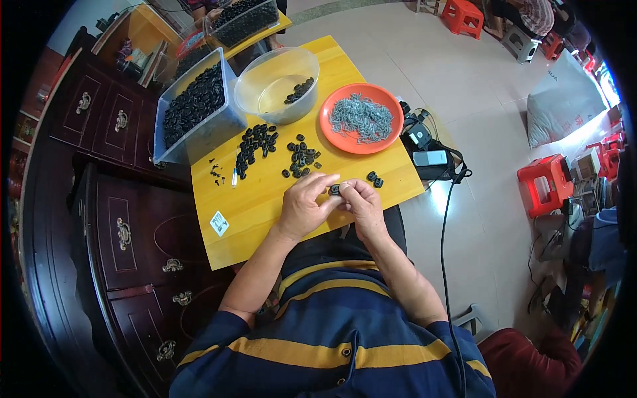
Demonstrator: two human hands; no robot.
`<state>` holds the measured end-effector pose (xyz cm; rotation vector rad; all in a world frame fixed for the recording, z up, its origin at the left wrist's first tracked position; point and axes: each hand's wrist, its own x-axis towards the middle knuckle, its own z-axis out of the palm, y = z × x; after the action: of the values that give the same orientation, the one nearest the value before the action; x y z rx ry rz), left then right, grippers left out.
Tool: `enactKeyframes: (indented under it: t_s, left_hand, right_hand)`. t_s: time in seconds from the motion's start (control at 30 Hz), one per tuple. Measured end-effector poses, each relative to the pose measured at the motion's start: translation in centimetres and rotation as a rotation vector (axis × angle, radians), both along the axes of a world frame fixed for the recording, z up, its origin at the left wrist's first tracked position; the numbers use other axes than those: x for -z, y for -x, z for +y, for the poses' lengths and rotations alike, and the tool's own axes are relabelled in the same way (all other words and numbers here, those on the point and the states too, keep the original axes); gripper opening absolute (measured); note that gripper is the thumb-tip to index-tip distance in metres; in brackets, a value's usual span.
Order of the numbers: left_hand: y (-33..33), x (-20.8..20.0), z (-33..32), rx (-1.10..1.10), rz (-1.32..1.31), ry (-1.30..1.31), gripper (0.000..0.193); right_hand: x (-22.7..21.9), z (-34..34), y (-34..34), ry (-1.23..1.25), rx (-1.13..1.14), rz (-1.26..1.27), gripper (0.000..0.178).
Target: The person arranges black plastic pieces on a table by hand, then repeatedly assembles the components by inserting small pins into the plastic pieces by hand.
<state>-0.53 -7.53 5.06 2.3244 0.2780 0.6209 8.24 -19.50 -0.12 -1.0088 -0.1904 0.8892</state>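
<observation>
Above the near edge of the yellow table (255, 219), my left hand (305, 204) and my right hand (365, 205) meet on one small black oval plastic piece (335, 190). The fingertips of both are closed, pinching it from either side. Just beyond them lie a loose group of black pieces (302, 158) and a larger heap (254, 147) to its left. A few similar pieces (375, 180) rest right of my right hand. An orange plate (326, 132) farther off holds many thin silvery metal pieces (361, 118).
A translucent bin (211, 140) full of black parts stands at the back left. Beside it, a round clear tub (247, 99) holds some pieces. Tiny black bits (217, 174) and a white label (219, 223) lie left. A dark cabinet (133, 265) borders the table; a black cable (446, 265) hangs right.
</observation>
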Motion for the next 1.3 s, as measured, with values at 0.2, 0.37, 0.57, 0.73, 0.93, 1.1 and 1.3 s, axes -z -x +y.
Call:
enactKeyframes:
  t_s: [0.2,0.37,0.57,0.73,0.93,1.1,1.3]
  left_hand:
    - [0.9,0.6,2.4,-0.099,0.073,0.051,0.028]
    - [0.9,2.1,5.3,-0.195,0.178,-0.088,0.016]
    - [-0.9,3.3,6.4,-0.164,0.225,-0.259,0.012]
    - [-2.1,3.2,6.9,-0.136,0.253,-0.305,0.01]
    - [-2.9,3.4,7.5,-0.07,0.303,-0.357,0.009]
    - [-3.4,3.0,7.0,-0.088,0.305,-0.369,0.009]
    - [-1.8,2.4,4.5,-0.032,0.223,0.302,0.01]
  right_hand:
    - [-0.2,-1.4,-2.3,0.241,0.056,-0.435,0.02]
    - [-0.9,-2.7,-4.2,0.617,0.112,-0.939,0.018]
    - [-0.2,-3.3,-5.0,0.744,0.174,-1.171,0.017]
    - [-0.3,-3.4,-5.4,0.748,0.187,-1.13,0.015]
    - [-0.8,-3.0,-4.6,0.638,0.238,-1.013,0.013]
    - [-0.7,-1.8,-3.0,0.374,0.307,-0.946,0.014]
    - [-0.1,-0.3,-0.9,0.306,0.173,-0.727,0.016]
